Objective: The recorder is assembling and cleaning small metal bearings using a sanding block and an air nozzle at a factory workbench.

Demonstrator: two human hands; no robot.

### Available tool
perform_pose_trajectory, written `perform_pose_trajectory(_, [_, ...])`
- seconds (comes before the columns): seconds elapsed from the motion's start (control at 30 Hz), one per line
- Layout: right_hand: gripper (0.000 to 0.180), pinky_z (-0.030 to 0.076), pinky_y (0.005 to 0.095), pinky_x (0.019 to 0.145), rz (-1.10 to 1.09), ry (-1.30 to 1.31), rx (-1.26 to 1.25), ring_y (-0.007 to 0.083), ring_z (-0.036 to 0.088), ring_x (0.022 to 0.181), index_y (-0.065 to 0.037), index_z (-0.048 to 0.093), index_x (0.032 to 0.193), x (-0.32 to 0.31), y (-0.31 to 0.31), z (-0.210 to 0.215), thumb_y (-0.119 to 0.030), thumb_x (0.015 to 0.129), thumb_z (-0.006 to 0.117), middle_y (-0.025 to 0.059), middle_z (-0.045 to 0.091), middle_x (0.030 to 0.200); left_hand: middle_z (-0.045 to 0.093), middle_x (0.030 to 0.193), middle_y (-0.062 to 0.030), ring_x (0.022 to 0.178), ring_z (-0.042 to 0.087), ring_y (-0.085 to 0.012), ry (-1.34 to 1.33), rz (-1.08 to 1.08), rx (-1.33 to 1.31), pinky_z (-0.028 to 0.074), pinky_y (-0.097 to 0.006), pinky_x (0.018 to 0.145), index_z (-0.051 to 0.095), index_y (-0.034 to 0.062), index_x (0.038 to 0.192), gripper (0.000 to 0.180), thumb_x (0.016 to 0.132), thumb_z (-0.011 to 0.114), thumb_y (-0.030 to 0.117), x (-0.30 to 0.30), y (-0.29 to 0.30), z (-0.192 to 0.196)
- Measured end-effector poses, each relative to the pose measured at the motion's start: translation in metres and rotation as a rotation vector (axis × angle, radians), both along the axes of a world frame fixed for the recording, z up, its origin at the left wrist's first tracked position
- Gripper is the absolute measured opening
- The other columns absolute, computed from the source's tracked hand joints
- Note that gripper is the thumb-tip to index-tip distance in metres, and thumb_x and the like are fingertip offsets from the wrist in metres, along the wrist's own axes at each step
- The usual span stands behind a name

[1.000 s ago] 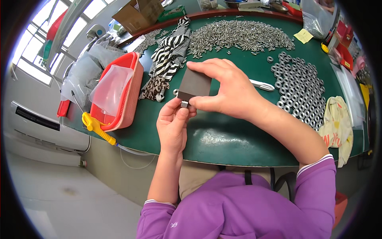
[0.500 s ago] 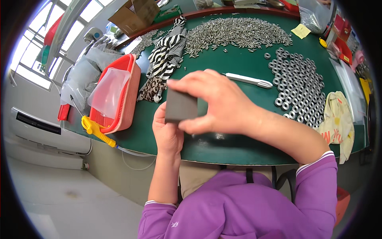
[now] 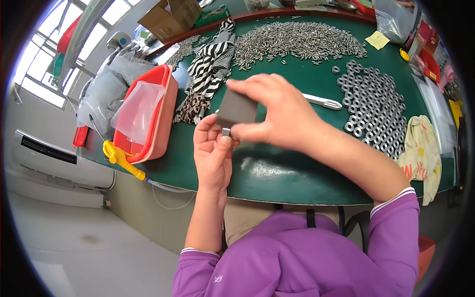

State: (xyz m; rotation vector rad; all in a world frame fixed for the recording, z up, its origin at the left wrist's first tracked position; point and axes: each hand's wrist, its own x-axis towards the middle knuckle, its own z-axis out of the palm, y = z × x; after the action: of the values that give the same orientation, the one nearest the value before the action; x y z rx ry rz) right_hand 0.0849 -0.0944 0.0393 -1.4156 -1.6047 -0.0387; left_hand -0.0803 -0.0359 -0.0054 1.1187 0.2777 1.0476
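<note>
My right hand (image 3: pixel 289 116) grips a dark grey rectangular block (image 3: pixel 238 108) between its thumb and fingers. Below the block's lower corner, my left hand (image 3: pixel 213 159) pinches a small shiny metal piece (image 3: pixel 226 131) between thumb and fingertips. The block sits right against or just over that piece; I cannot tell whether they touch. Beyond my right hand lies a white pen-like tool (image 3: pixel 322 101), partly hidden by the hand. A large heap of small metal pins (image 3: pixel 299 42) spreads along the far side, and many metal rings (image 3: pixel 373 104) lie to the right.
A red plastic basket (image 3: pixel 170 111) stands at the left on the green table (image 3: pixel 297 190), with a yellow air gun (image 3: pixel 118 159) at its near side. Striped cloth (image 3: pixel 210 64) lies beyond my left hand. A cream cloth (image 3: pixel 420 151) hangs over the right edge; a cardboard box (image 3: pixel 170 20) stands far left.
The block has risen, tilted and moved slightly right with my right hand. My left thumb has come into view, and the small metal piece now shows beneath the block.
</note>
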Motion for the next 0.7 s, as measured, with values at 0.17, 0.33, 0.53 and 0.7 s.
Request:
perform_pose_trajectory(0.17, [0.061, 0.04, 0.0361, 0.091, -0.116, 0.058, -0.151, 0.0264, 0.05, 0.103, -0.008, 0.055, 0.119, 0.017, 0.003, -0.003, -0.033, 0.065, 0.069, 0.0102, 0.056, 0.107, 0.056, 0.107, -0.0071, 0.088, 0.055, -0.012, -0.093, -0.143, -0.074, 0.046, -0.023, 0.074, 0.05, 0.0034, 0.122, 0.037, 0.086, 0.058, 0.006, -0.005, 0.011, -0.007])
perform_pose_trajectory(0.33, [0.063, 0.04, 0.0363, 0.091, -0.016, 0.073, -0.142, 0.0269, 0.05, 0.104, -0.007, 0.054, 0.12, 0.014, 0.002, -0.002, -0.032, 0.065, 0.07, 0.0111, 0.056, 0.109, 0.055, 0.115, -0.0084, 0.092, 0.056, -0.0114, -0.025, -0.118, -0.185, 0.048, -0.024, 0.081, 0.05, 0.0007, 0.122, 0.035, 0.087, 0.056, 0.004, -0.007, 0.011, -0.006])
perform_pose_trajectory(0.53, [0.065, 0.042, 0.0368, 0.087, 0.099, -0.052, -0.059, 0.0287, 0.05, 0.098, -0.007, 0.053, 0.12, -0.009, -0.009, 0.0, -0.028, 0.062, 0.072, 0.0116, 0.055, 0.108, 0.06, 0.105, -0.0097, 0.093, 0.06, -0.0167, 0.084, 0.061, -0.088, 0.05, -0.029, 0.081, 0.054, 0.0001, 0.112, 0.029, 0.083, 0.057, -0.001, -0.001, 0.007, -0.009])
perform_pose_trajectory(0.7, [0.061, 0.041, 0.0386, 0.084, 0.149, -0.123, 0.033, 0.0279, 0.05, 0.096, -0.008, 0.056, 0.115, -0.016, -0.011, 0.004, -0.031, 0.06, 0.071, 0.0099, 0.055, 0.104, 0.061, 0.1, -0.0089, 0.088, 0.06, -0.0152, 0.112, 0.121, -0.075, 0.051, -0.028, 0.078, 0.055, -0.0015, 0.106, 0.03, 0.078, 0.061, -0.005, -0.003, 0.005, -0.007])
